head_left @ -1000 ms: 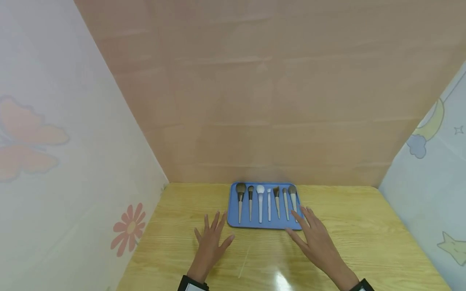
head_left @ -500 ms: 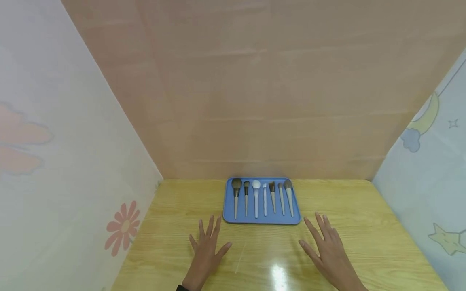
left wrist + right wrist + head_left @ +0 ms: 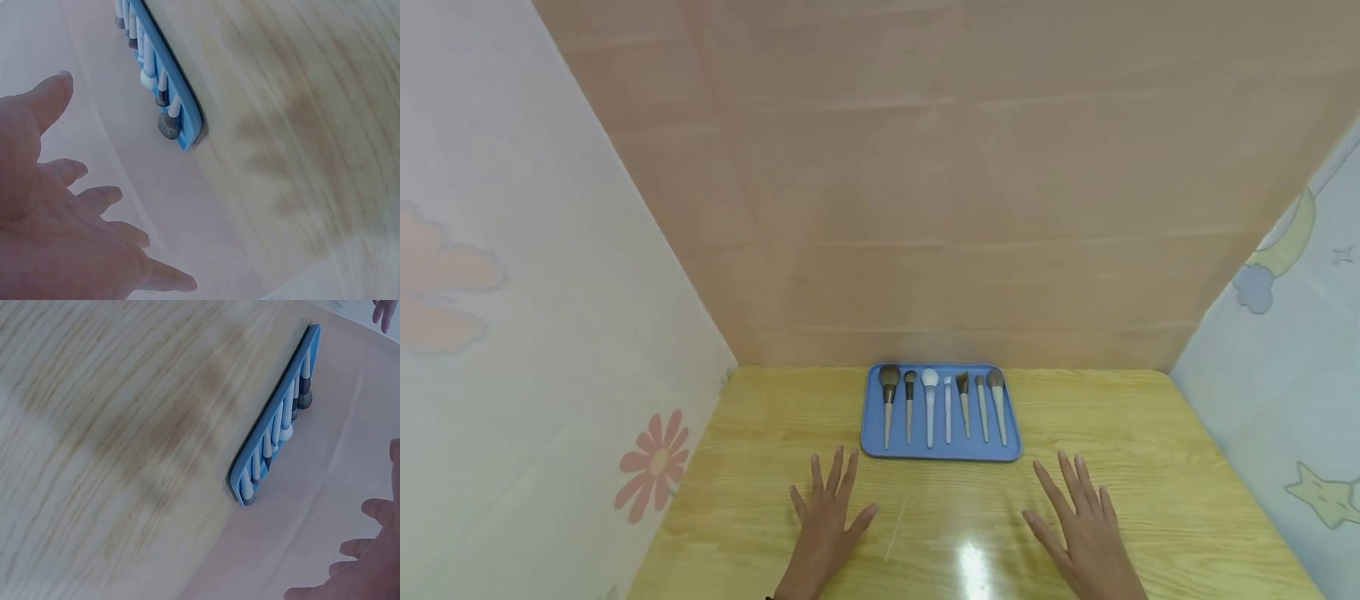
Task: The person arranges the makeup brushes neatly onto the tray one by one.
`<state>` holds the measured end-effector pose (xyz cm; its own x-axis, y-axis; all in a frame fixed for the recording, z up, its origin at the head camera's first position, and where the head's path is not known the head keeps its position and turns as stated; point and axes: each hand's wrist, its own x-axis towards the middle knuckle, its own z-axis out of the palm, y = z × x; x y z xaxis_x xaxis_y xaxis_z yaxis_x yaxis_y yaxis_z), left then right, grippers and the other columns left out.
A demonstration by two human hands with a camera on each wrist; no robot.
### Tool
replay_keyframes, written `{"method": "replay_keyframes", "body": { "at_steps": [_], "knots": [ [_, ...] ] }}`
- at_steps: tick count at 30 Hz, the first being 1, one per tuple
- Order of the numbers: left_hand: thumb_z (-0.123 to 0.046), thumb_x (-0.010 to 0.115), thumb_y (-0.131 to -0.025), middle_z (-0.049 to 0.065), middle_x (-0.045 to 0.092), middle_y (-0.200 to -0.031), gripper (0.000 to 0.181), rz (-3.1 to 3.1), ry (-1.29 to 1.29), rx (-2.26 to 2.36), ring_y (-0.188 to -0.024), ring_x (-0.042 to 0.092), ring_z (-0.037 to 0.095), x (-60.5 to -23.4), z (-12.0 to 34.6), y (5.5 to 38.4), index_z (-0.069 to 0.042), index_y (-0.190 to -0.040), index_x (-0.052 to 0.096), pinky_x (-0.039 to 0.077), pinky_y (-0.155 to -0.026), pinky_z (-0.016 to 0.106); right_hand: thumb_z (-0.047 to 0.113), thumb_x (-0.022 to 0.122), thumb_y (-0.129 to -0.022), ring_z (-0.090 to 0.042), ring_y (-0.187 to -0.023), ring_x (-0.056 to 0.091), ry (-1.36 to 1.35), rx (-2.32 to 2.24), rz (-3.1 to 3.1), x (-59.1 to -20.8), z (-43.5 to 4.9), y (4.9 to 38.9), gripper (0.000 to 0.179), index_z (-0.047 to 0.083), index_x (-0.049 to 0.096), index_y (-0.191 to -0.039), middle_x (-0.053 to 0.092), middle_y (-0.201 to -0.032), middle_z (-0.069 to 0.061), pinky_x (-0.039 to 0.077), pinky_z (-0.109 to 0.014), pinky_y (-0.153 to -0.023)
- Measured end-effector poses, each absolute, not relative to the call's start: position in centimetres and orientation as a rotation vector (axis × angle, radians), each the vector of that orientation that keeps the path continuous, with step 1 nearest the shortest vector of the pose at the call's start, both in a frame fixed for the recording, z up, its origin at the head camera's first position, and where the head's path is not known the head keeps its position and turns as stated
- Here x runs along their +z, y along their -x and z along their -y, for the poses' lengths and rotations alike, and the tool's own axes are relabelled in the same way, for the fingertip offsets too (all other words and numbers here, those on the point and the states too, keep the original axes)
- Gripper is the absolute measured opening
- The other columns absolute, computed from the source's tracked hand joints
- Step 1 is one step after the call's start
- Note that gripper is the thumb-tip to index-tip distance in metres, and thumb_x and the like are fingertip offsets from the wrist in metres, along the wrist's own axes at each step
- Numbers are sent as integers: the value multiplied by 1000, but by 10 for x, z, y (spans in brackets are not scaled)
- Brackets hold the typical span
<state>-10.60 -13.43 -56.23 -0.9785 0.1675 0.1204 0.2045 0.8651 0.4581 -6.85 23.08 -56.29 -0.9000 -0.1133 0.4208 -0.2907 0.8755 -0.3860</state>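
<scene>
A blue tray lies at the table's back edge with several makeup brushes in a row, bristles toward the wall. At its left end is a large dark-bristled brush; a white-headed brush lies further right, and a grey-headed brush is at the right end. My left hand, fingers spread, is in front of the tray's left corner and holds nothing. Spread the same way, my right hand is in front of and right of the tray. Both wrist views show the hands apart from the tray.
The wood-grain table meets a tan back wall right behind the tray. A pale wall with a flower print stands on the left, and another printed wall on the right.
My right hand has moved right and back from the tray's right corner, where its fingers overlapped the tray's edge. My left hand has barely moved. The tray and brushes keep their places.
</scene>
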Motion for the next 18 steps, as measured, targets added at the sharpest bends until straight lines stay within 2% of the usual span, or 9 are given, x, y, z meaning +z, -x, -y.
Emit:
{"method": "replay_keyframes", "body": {
  "at_steps": [5, 10, 18],
  "knots": [
    [-51, 62, -92, 18, 23, -162, 83, 2964, 302, -740, -142, 11, 62, -562, 131, 103, -19, -158, 23, 8, -95, 88, 31, 66, -92, -36, -153, 6, -281, 632, 2663, -567, -232, 63, 70, 19, 36, -154, 18, -165, -15, 6, -73, -113],
    [-46, 66, -91, 19, 23, -162, 83, 2979, 291, -770, -142, 10, 63, -565, 129, 100, -20, -158, 23, 6, -95, 88, 31, 65, -93, -34, -154, 2, -241, 654, 2676, -569, -234, 59, 67, 17, 37, -152, 21, -163, -19, 6, -77, -110],
    [-47, 66, -90, 17, 24, -162, 85, 2982, 266, -747, -142, 13, 62, -574, 130, 98, -23, -158, 21, 9, -95, 88, 32, 63, -94, -30, -155, -2, -207, 650, 2695, -571, -233, 56, 66, 19, 36, -153, 24, -160, -22, 2, -75, -111]
  ]
}}
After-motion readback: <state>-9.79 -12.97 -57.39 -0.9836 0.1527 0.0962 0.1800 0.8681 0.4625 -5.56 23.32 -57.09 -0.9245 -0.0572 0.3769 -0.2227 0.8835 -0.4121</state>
